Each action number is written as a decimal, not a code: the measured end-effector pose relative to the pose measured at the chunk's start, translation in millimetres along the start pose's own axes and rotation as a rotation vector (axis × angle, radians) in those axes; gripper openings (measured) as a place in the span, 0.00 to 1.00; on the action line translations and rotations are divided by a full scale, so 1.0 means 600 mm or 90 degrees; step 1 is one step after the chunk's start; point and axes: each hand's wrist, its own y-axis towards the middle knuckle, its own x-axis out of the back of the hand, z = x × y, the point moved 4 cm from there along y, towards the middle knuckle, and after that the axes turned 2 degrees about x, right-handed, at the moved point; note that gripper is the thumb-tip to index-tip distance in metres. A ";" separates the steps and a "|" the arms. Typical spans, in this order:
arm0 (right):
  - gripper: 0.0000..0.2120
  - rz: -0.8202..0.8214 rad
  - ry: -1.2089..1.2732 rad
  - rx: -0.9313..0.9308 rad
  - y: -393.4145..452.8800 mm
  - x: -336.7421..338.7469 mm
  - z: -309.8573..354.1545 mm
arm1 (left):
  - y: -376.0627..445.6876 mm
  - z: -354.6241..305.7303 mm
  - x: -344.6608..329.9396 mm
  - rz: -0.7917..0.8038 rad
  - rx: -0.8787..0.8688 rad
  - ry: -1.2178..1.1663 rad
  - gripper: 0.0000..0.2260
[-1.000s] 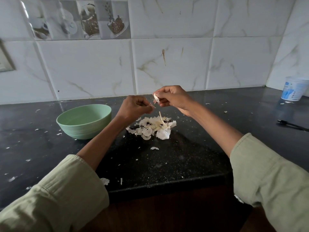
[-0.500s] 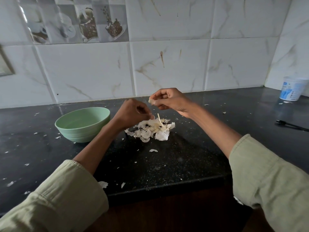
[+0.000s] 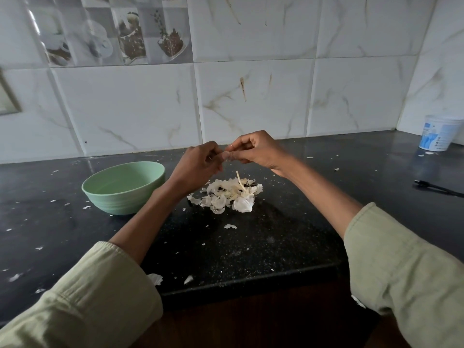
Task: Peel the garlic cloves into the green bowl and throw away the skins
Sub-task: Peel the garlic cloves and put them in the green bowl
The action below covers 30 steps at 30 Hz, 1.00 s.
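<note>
Together we pinch a clove (image 3: pixel 227 154) with left hand (image 3: pixel 198 164) and right hand (image 3: pixel 253 150); skins (image 3: pixel 226 194) at six o'clock, bowl (image 3: pixel 123 187) at eight.

bowl (image 3: pixel 123 187) on counter (image 3: pixel 276 237) left of skin pile (image 3: pixel 227 194), both hands (image 3: pixel 198 164) (image 3: pixel 256 150) meeting above pile, tub (image 3: pixel 439 133) far right by wall, pen-like tool (image 3: pixel 438 188) in front of tub
</note>
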 end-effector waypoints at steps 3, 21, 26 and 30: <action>0.12 -0.003 -0.043 0.031 -0.003 -0.007 0.008 | 0.001 0.001 -0.002 -0.019 0.000 -0.005 0.10; 0.14 0.024 -0.147 0.067 -0.008 -0.033 0.021 | -0.003 -0.002 -0.019 -0.056 0.090 -0.181 0.18; 0.14 -0.003 -0.142 0.082 -0.010 -0.032 0.026 | -0.005 -0.005 -0.024 -0.042 0.093 -0.240 0.19; 0.14 0.001 -0.101 0.081 -0.011 -0.032 0.025 | -0.002 -0.008 -0.021 -0.048 0.096 -0.274 0.14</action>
